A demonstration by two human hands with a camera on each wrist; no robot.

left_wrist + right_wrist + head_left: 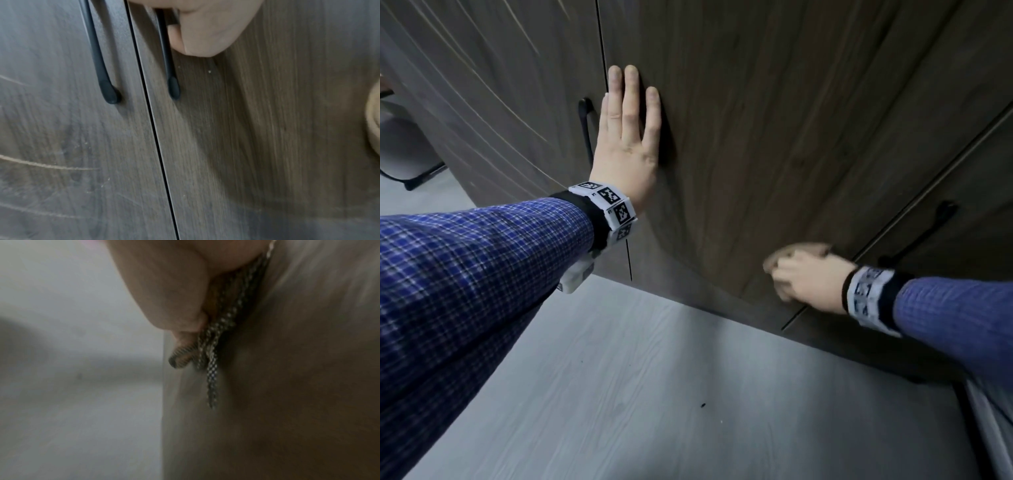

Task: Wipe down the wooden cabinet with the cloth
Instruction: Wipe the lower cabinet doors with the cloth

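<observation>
The dark wooden cabinet [774,120] fills the upper part of the head view. My left hand [631,113] lies flat against the middle door, fingers straight and pointing up, just right of the door gap. Its palm heel [205,32] touches the wood [267,129]. Lower right, my right hand [801,277] grips a bunched beige cloth [808,250] against the door's lower part; both are blurred by motion. In the right wrist view a woven edge of the cloth [212,378] hangs from under my curled fingers [180,356] against the door [287,386].
Black bar handles [107,81] [172,84] flank the door gap beside my left hand. Another black handle [924,233] sits on the right door. Grey plank floor [654,394] lies below. A chair leg [417,178] stands at far left.
</observation>
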